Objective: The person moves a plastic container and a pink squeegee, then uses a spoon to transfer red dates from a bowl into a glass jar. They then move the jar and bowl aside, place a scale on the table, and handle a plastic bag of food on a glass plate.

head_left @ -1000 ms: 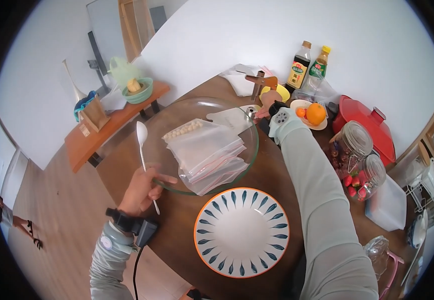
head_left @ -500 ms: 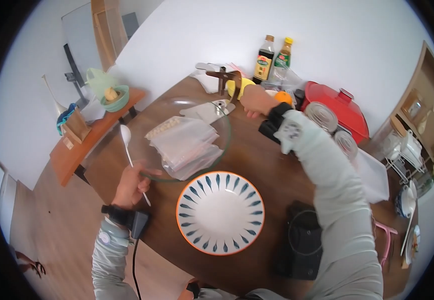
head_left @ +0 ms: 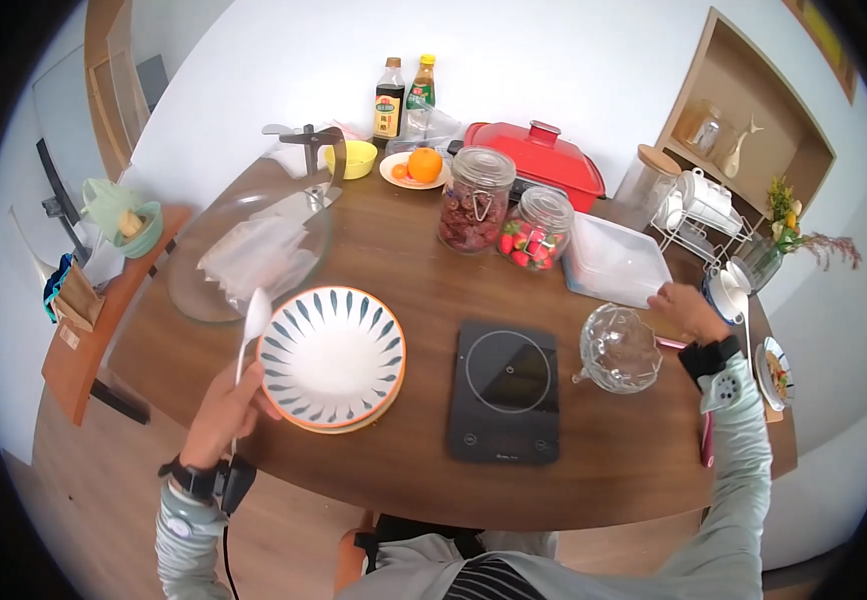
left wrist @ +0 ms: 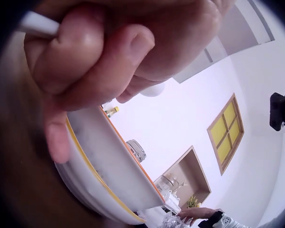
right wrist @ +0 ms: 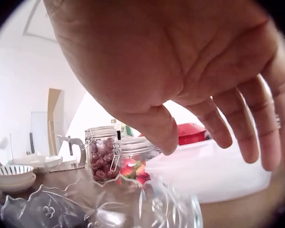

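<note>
My left hand (head_left: 222, 418) grips a white spoon (head_left: 257, 322) by its handle, bowl end up. One of its fingers (left wrist: 58, 142) extends along the side of a stack of two bowls. On top is an orange-rimmed bowl (head_left: 332, 355) with blue leaf marks; a yellow rim (left wrist: 92, 173) shows beneath it. At the right, my right hand (head_left: 692, 310) holds nothing, its fingers hanging loosely extended in the right wrist view. It is over the table between a scalloped clear glass bowl (head_left: 619, 350) and a translucent plastic box (head_left: 614, 262). A pink handle (head_left: 708, 440) lies partly beneath that wrist.
A black induction cooker (head_left: 506, 395) sits mid-table. Behind stand a jar of dark red fruit (head_left: 474, 215), a strawberry jar (head_left: 534, 240) and a red lidded pot (head_left: 534, 160). A large glass bowl (head_left: 184, 295) with plastic bags is at left. A cup rack (head_left: 704, 215) stands far right.
My right hand has left the metal stand near the yellow bowl and swung right to beside the glass bowl. The head view turned right. My left hand, still holding the spoon, moved to the patterned bowls.
</note>
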Motion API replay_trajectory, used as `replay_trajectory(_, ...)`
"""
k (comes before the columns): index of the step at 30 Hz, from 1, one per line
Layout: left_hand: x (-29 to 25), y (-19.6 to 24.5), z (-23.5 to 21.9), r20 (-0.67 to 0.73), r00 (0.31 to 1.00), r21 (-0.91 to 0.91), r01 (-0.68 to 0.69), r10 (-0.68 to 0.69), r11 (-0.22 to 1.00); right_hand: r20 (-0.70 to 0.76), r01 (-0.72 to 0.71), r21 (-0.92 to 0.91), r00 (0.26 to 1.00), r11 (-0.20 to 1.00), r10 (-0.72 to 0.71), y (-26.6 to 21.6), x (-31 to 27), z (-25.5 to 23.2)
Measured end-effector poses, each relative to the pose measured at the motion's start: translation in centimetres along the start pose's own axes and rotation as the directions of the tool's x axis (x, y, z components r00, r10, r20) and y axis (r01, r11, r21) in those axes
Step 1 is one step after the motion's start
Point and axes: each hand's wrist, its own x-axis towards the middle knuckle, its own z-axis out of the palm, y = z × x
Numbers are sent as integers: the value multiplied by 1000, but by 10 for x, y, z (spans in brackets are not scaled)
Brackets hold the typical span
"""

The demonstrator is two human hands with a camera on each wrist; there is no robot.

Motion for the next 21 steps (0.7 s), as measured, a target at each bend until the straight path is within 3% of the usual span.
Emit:
replay_trajectory(1, 2, -1, 4, 5, 1000, -20, -24, 24, 1000, 173, -204, 179, 969, 963, 173, -13, -9, 0)
replay_trajectory(2, 4, -3, 7, 9, 999, -37, -46, 46, 998, 370, -418, 312, 881, 853, 296, -24, -18, 1)
replay_trajectory(5, 1, -8, 12, 28, 999, -120, -22, 25, 993, 492, -422, 548, 861, 722, 130, -42, -40, 9)
replay_trajectory(6, 1, -9, 11, 50, 999, -154, 11, -3, 988, 489, -399, 602, 869, 692, 75, -33, -38, 20)
replay_trajectory(9, 1, -6, 13, 100, 994, -207, 60, -40, 977, 503, -419, 591, 860, 690, 92, -30, -41, 19)
replay_trajectory(13, 0, -10, 28, 111, 993, -262, 62, -34, 963, 386, -317, 774, 922, 548, -12, -23, -36, 20)
replay_trajectory(14, 0, -7, 34, 107, 994, -266, 48, -20, 963, 406, -400, 739, 907, 542, 115, -50, -40, -2)
replay_trajectory(17, 4, -2, 48, 113, 993, -268, 51, -21, 962, 282, -273, 868, 959, 416, 40, -80, -26, -19)
replay_trajectory(18, 7, -2, 52, 107, 994, -273, 60, -31, 960, 164, -157, 923, 986, 352, 10, -97, -18, -17)
replay_trajectory(21, 16, -2, 63, 128, 992, -297, 58, -21, 953, 100, -42, 935, 984, 352, -149, -159, -1, -29)
